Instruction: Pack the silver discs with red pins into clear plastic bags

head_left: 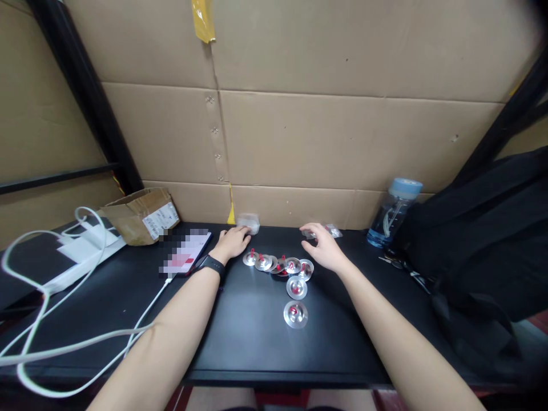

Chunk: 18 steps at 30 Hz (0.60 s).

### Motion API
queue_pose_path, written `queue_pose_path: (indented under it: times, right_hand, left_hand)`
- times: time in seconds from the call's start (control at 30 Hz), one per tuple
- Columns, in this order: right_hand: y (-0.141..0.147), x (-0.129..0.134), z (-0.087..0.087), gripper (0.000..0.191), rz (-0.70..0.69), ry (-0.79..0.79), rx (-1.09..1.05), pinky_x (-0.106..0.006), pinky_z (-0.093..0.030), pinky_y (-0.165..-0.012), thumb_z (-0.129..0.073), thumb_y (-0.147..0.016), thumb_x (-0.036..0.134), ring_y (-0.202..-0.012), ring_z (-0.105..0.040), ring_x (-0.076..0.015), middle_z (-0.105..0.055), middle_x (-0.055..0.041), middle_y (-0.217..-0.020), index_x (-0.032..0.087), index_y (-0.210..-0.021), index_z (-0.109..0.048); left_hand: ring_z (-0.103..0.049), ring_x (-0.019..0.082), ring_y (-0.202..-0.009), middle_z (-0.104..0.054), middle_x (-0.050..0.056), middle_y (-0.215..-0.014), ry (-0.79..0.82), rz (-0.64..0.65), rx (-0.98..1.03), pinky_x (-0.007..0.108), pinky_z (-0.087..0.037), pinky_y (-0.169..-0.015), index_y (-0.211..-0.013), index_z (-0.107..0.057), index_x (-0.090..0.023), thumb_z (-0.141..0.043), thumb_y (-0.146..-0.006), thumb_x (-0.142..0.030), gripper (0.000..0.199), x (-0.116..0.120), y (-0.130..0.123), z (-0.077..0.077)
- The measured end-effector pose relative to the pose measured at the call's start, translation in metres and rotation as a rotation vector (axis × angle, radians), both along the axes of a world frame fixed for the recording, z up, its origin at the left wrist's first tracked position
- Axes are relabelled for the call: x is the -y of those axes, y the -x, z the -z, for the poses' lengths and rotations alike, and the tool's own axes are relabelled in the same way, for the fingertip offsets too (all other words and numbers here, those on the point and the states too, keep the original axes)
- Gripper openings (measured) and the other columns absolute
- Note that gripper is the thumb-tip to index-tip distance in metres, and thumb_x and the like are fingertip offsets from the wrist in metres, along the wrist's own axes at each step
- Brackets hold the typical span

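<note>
Several small round metal discs with raised centres and red loops, like finger cymbals [295, 314], lie on the black tabletop [252, 337]. Most overlap in a row between my hands, and two lie nearer to me. My left hand [233, 242] rests on the table left of the row, fingers stretched toward a small clear plastic box [249, 222]; whether it touches the box I cannot tell. To the right of the row, my right hand [323, 246] has its thumb and fingers apart and holds nothing. Just behind it lies a clear plastic packet [333, 230], partly covered by the fingers.
Left of my forearm lie a phone [187, 253] with a white cable [148, 311], a torn cardboard box [143, 214] and a white power strip [81, 271]. On the right stand a water bottle [393, 211] and a black bag [483, 240], with keys [391, 261] beside them. Cardboard [299, 137] walls the back.
</note>
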State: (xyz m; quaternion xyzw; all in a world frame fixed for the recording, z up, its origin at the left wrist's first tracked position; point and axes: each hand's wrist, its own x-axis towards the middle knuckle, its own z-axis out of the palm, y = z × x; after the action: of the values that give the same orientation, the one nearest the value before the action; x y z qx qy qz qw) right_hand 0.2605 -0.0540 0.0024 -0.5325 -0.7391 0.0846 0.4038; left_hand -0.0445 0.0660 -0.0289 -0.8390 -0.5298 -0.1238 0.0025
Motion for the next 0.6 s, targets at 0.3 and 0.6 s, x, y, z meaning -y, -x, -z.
queue_pose_path:
  times: [0.3,0.6]
  right_hand:
    - [-0.024,-0.016,0.030,0.050,0.276,0.358,0.405,-0.058,-0.035,-0.110,-0.048,-0.096,0.028,-0.149,-0.030,-0.0350,-0.033,-0.0140,-0.164,0.021,-0.145,-0.049]
    - [-0.021,-0.018,0.027,0.048,0.255,0.421,0.469,-0.060,-0.035,-0.107,-0.046,-0.098,0.038,-0.143,-0.037,-0.0391,-0.035,-0.0144,-0.163,0.020,-0.143,-0.052]
  left_hand:
    - [-0.046,0.038,-0.140,-0.028,0.007,-0.168,0.035,-0.019,-0.023,0.065,-0.038,-0.105,-0.137,-0.059,-0.030,-0.038,-0.098,-0.034,0.045,0.003,-0.004,-0.002]
    - [-0.042,0.037,-0.140,-0.030,0.005,-0.167,-0.013,-0.012,-0.018,0.065,-0.035,-0.106,-0.131,-0.062,-0.030,-0.039,-0.098,-0.032,0.040,0.003,-0.003,0.001]
